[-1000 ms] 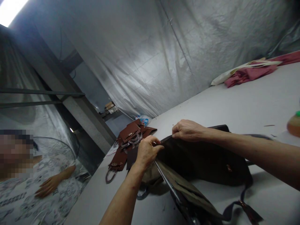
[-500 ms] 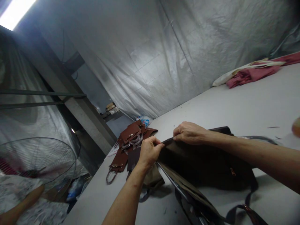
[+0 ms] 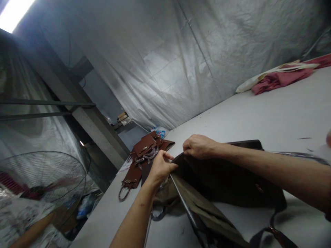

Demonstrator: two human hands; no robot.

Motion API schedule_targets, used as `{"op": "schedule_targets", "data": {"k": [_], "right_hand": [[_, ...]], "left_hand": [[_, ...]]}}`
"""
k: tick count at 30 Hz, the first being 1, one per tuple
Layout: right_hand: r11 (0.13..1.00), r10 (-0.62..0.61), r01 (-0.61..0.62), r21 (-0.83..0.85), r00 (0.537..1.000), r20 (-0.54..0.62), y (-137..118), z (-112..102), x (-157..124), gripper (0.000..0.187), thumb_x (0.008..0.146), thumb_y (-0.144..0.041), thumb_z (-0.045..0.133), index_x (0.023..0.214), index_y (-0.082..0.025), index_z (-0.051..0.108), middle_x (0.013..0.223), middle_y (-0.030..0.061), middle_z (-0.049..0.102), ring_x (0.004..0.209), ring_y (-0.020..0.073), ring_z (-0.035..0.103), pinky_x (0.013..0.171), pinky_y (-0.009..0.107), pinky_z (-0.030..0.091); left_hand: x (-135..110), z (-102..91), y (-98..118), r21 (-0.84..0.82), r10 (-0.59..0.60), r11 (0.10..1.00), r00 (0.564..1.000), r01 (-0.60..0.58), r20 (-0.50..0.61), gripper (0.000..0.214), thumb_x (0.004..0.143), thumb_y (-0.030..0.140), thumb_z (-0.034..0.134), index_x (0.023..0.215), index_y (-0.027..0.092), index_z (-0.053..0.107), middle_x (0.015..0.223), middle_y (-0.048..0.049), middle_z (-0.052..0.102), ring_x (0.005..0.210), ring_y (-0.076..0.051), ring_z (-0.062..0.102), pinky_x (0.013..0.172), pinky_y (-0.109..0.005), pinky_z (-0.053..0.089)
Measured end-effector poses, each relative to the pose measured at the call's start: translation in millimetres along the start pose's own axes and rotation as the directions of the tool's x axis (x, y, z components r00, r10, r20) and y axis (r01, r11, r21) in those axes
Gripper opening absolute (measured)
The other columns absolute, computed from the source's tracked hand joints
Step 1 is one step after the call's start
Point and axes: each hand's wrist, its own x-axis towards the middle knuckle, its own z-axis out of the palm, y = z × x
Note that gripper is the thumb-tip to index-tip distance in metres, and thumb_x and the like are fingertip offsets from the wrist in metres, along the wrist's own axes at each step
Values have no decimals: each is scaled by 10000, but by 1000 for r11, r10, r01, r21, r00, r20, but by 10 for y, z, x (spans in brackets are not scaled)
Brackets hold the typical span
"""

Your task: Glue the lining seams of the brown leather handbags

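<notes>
A large dark handbag (image 3: 232,186) with a brownish lining lies spread on its side on the white table, its mouth towards me. My right hand (image 3: 198,146) pinches the bag's upper edge, fingers bent over it. At the far corner of the same edge, my left hand (image 3: 161,167) grips with thumb and fingers around the rim. The near panel (image 3: 204,210) hangs away from the back panel. A dark strap (image 3: 276,230) with a metal fitting trails at the lower right. What lies inside the bag's fold is too dark to make out.
Several brown handbags (image 3: 144,151) with wrapped handles are heaped at the table's far left end. Pink and cream cloth (image 3: 281,81) lies along the back. A caged fan (image 3: 41,186) and another person's arm (image 3: 36,229) are at left. Plastic sheeting (image 3: 165,69) hangs behind the white table (image 3: 271,120).
My right hand has slid a little left along the bag's edge. My left hand has shifted slightly left too, and the near panel has opened further from the back one.
</notes>
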Motion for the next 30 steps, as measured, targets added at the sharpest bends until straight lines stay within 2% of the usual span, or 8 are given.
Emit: {"op": "schedule_targets", "data": {"k": [5, 9, 12, 19, 23, 25, 27, 30], "right_hand": [[998, 2, -4, 62, 999, 33, 65, -1, 31, 240, 812, -265, 588, 885, -207, 809, 814, 70, 766, 764, 223, 669, 628, 286, 389], [986, -89, 71, 149, 989, 120, 47, -40, 54, 327, 764, -185, 563, 998, -206, 791, 846, 11, 774, 741, 167, 672, 603, 231, 409], [977, -161, 137, 165, 976, 145, -24, -37, 83, 310, 783, -221, 582, 1001, -227, 802, 839, -4, 774, 755, 161, 675, 617, 224, 412], [992, -122, 122, 43, 993, 6, -166, 191, 148, 261, 845, -220, 544, 867, -210, 804, 897, 94, 780, 834, 239, 684, 675, 302, 377], [995, -79, 80, 63, 997, -11, -139, 161, 135, 201, 838, -240, 586, 819, -214, 784, 774, 92, 751, 750, 245, 669, 644, 307, 380], [991, -51, 56, 118, 998, -46, -52, 26, 80, 166, 834, -242, 612, 792, -214, 771, 687, 59, 715, 700, 220, 646, 649, 299, 394], [978, 3, 26, 208, 991, -137, 101, -174, -31, 196, 883, -279, 596, 807, -194, 754, 694, 43, 705, 708, 197, 635, 689, 293, 427], [922, 183, -39, 386, 921, -343, 414, -505, -267, 374, 1008, -414, 456, 1046, -142, 709, 911, 89, 737, 771, 186, 649, 711, 289, 479]], "left_hand": [[-5, -31, -65, -155, -40, 986, 993, 56, 107, 210, 537, 110, 775, 706, 142, 654, 645, 12, 659, 583, -117, 586, 585, -220, 428], [6, 9, -65, -163, -26, 986, 995, 41, 92, 163, 528, 157, 781, 662, 135, 691, 625, 8, 664, 566, -113, 568, 575, -223, 412], [4, 25, -86, -167, -14, 986, 997, 26, 71, 168, 521, 181, 793, 654, 137, 702, 616, 8, 666, 565, -109, 554, 572, -221, 398], [22, 39, -203, -159, 25, 987, 1000, -27, -16, 150, 573, 247, 810, 635, 146, 719, 597, 3, 661, 568, -112, 533, 567, -227, 377], [28, 102, -96, -163, 33, 986, 999, -39, -36, 140, 585, 219, 807, 602, 138, 694, 591, 1, 638, 580, -105, 528, 562, -213, 385], [-22, 105, 41, -228, 45, 973, 999, -49, -21, 218, 683, 338, 790, 725, 135, 722, 694, -25, 686, 637, -131, 600, 579, -219, 447], [-104, 65, 165, -350, 95, 931, 995, -104, -44, 383, 787, 478, 735, 978, 146, 726, 913, -67, 740, 785, -174, 690, 630, -241, 519], [-242, -26, 163, -440, 152, 859, 950, -264, -274, 478, 872, 494, 688, 1230, 181, 641, 1223, -105, 711, 1082, -210, 694, 822, -274, 563]]}}
